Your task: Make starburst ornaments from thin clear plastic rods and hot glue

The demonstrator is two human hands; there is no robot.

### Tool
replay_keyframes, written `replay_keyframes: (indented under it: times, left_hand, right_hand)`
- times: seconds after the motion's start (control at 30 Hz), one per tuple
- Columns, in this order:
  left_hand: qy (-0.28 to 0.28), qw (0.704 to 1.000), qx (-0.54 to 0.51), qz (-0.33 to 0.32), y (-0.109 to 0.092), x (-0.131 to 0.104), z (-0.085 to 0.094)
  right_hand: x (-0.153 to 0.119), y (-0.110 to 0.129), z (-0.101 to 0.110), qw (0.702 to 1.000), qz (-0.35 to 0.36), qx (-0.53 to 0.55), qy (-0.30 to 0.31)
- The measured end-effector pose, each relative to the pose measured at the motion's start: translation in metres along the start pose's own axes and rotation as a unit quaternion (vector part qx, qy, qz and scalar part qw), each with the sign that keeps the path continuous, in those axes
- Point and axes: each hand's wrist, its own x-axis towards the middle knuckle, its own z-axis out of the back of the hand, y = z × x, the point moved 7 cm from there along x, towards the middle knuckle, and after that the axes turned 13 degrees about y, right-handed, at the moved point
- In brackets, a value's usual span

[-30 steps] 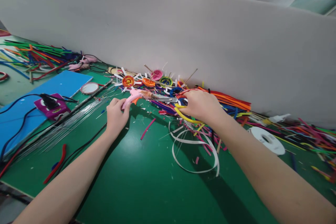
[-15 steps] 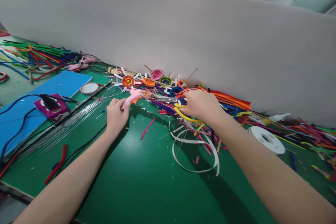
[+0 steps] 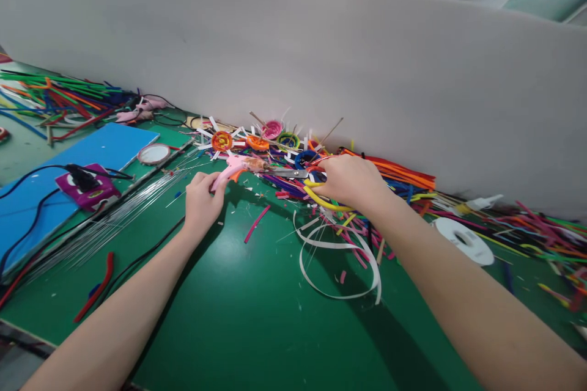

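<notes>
Camera view: slid slightly since the earlier frame, table contents a touch farther left; left hand [image 3: 200,204] and right hand [image 3: 351,180] otherwise unchanged.
Left hand: fingers wrapped round the handle of one pink glue gun [image 3: 229,172]; hold looks firm.
Right hand: fingers curled into the handles of one pair of scissors [image 3: 293,173]; loops mostly hidden.
Pink glue gun: raised over the green table [image 3: 229,324], brown-stained nozzle [image 3: 262,166] facing right.
Scissors: blades pointing left, at the nozzle; true contact and the gap between blades cannot be told.
Beyond the tools: coloured rings [image 3: 222,141] with white tabs, along the wall [image 3: 257,43].
Near the right forearm: white ribbon [image 3: 342,297], looped; white spool [image 3: 474,250].
Nozzle work: step in hand, as judged, is blades against the gun's tip.
Next move: judged to call for a steady gun, small blade motions, fingers off the possibly hot tip.
</notes>
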Motion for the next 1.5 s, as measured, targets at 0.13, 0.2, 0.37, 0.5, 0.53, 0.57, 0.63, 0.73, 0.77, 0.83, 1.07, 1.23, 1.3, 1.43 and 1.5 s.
replay_keyframes:
  times: [0.13,0.2,0.37,0.5,0.53,0.57,0.63,0.73,0.77,0.83,1.07,1.23,1.3,1.43,1.5]
  left_hand:
    - [0.001,1.0,-0.002,0.001,-0.0004,-0.0001,-0.0001]
    - [0.002,1.0,-0.002,0.001,-0.0008,-0.0001,-0.0001]
    - [0.003,1.0,-0.005,0.0,-0.002,-0.0002,0.0003]
    - [0.007,1.0,-0.007,0.002,-0.0022,-0.0001,0.0003]
    - [0.007,1.0,-0.007,0.003,-0.0021,0.0,0.0002]
    - [0.007,1.0,-0.007,0.004,-0.002,0.0,0.0002]
    - [0.008,1.0,-0.007,0.006,-0.0019,-0.0001,0.0]
    - [0.011,1.0,-0.008,0.008,-0.0021,-0.0002,-0.0003]
    - [0.011,1.0,-0.009,0.009,-0.0022,-0.0003,-0.0004]
    - [0.011,1.0,-0.011,0.01,-0.0024,-0.0004,-0.0003]
    - [0.018,1.0,-0.019,0.011,-0.0009,0.0005,-0.0015]
    - [0.021,0.999,-0.024,0.016,0.0009,0.0009,-0.0024]
    - [0.021,0.999,-0.026,0.019,0.0007,0.0009,-0.0023]
    - [0.026,0.999,-0.028,0.024,-0.0007,0.001,-0.0022]
    - [0.03,0.999,-0.03,0.027,-0.001,0.0011,-0.0024]
  right_hand:
    - [0.0007,-0.0003,0.0,1.0,0.0,0.002,0.001]
    - [0.0014,-0.0008,-0.0006,1.0,-0.001,0.002,0.002]
    - [0.0027,-0.0014,-0.0012,1.0,0.0,0.005,0.001]
    - [0.0039,-0.0017,-0.0015,1.0,0.003,0.01,0.005]
    - [0.0042,-0.0019,-0.0017,1.0,0.003,0.011,0.005]
    - [0.0045,-0.0021,-0.002,1.0,0.004,0.012,0.005]
    - [0.0051,-0.0025,-0.0024,1.0,0.005,0.013,0.004]
    - [0.006,-0.0031,-0.0033,1.0,0.004,0.009,0.003]
    - [0.0062,-0.0034,-0.0035,1.0,0.002,0.006,0.003]
    - [0.0065,-0.0038,-0.0034,1.0,-0.002,0.002,0.002]
    - [0.006,-0.005,-0.0021,1.0,-0.01,0.002,0.014]
    - [0.0062,-0.0063,-0.0009,1.0,-0.016,-0.007,0.016]
    - [0.0064,-0.0067,-0.0008,0.999,-0.021,-0.02,0.014]
    - [0.0059,-0.0067,-0.0001,0.999,-0.02,-0.038,0.005]
    - [0.0054,-0.0072,0.0005,0.999,-0.021,-0.043,0.002]
